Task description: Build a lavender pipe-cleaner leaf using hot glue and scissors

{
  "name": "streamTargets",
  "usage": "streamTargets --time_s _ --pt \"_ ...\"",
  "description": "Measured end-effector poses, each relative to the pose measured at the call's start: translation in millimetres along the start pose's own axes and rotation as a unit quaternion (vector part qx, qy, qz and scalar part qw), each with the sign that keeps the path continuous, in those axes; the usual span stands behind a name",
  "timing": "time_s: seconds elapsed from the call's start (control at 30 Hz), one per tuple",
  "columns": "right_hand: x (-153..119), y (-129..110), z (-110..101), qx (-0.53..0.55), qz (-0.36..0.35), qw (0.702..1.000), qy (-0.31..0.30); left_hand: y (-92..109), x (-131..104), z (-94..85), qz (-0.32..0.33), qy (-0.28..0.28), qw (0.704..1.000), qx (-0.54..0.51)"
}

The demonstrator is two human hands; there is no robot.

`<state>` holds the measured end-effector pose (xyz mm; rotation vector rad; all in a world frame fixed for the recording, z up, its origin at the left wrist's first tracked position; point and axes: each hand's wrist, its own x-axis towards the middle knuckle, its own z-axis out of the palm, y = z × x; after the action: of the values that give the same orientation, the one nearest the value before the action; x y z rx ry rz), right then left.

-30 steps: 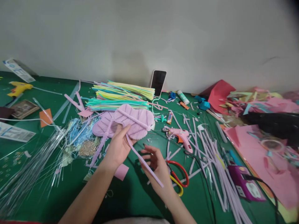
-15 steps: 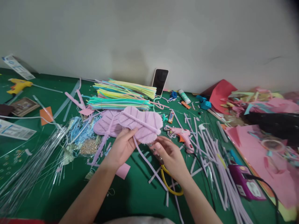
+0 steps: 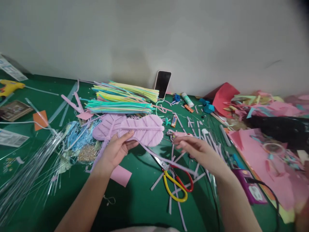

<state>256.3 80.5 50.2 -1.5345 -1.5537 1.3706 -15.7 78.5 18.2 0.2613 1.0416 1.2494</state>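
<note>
In the head view, my left hand (image 3: 118, 146) pinches a lilac leaf shape of pipe cleaners (image 3: 154, 129) with a raised midrib and slanting veins. A long lilac stem (image 3: 166, 159) trails from it to the right. Behind it lies a second lilac leaf (image 3: 102, 127). My right hand (image 3: 201, 153) hovers over the pink glue gun (image 3: 181, 134), its fingers apart, covering much of the gun; I see nothing in the hand. Scissors with yellow and red handles (image 3: 175, 190) rest on the green table below, their blades partly under the stem.
Bundled yellow and teal pipe cleaners (image 3: 120, 106) lie at the back, beside a phone (image 3: 163, 83) leaning on the wall. Loose lilac strips (image 3: 180, 209) surround the scissors. A purple box with a cable (image 3: 249, 187) and pink paper (image 3: 253, 161) are on the right.
My right hand has moved right from the leaf to the glue gun, leaving the scissors uncovered on the table. The leaf in my left hand has turned nearly level.
</note>
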Motion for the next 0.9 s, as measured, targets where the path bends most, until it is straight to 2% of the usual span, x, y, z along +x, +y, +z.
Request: streamTargets --time_s 0.07,0.13,0.2,0.27,0.37,0.47,0.53,0.6,0.7,0.8,0.9 --pt "2 14 -19 -0.139 0.022 0.984 0.109 1 1 0.3 0.001 0.009 1.0 -0.012" --pt "4 31 -27 -0.315 0.083 0.925 0.194 1 3 -0.1 0.003 0.023 0.999 -0.03" --pt "7 47 -22 -0.408 0.128 0.88 0.206 0 5 -0.6 -0.007 0.037 0.998 -0.046" --pt "12 59 -10 -0.439 0.139 0.866 0.196 0 6 -0.5 -0.026 0.048 0.996 -0.065" --pt "20 69 3 -0.43 0.139 0.861 0.233 2 5 1.4 -0.047 0.063 0.992 -0.097" --pt "23 70 4 -0.402 0.149 0.863 0.267 4 3 4.5 -0.061 0.079 0.989 -0.113" --pt "20 66 3 -0.385 0.149 0.862 0.295 3 2 6.3 -0.074 0.082 0.987 -0.119" --pt "16 58 4 -0.353 0.14 0.855 0.354 1 2 7.2 -0.083 0.071 0.985 -0.136" --pt "8 43 18 -0.277 0.114 0.854 0.425 -4 3 8.2 -0.091 0.049 0.98 -0.172" --pt "0 30 41 -0.204 0.032 0.887 0.414 -7 2 10.5 -0.104 0.054 0.975 -0.187" --pt "-4 23 61 -0.183 0.008 0.889 0.421 -8 0 14.5 -0.114 0.073 0.973 -0.188"
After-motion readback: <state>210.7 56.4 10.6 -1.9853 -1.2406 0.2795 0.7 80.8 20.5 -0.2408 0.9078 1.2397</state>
